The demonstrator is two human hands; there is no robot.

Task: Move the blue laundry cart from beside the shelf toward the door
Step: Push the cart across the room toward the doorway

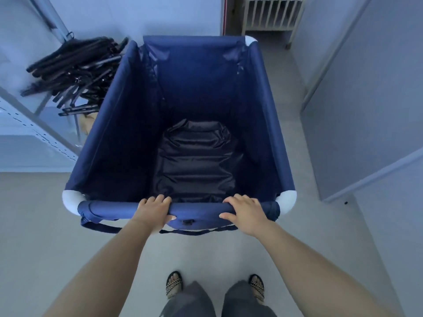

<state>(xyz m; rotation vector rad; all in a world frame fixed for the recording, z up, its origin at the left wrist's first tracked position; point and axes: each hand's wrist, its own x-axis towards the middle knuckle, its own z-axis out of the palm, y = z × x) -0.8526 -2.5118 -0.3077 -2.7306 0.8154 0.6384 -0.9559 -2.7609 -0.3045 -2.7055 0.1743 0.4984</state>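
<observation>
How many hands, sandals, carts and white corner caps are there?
Hands: 2, left hand and right hand, both gripping the cart's rim
Sandals: 2
Blue laundry cart: 1
White corner caps showing: 3
Total: 8

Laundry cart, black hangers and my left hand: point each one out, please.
blue laundry cart (pixel 196 208), head view, middle of its near rim bar.
black hangers (pixel 75 72), head view, middle of the pile.
left hand (pixel 153 210), head view, back of the hand gripping the rim.
</observation>
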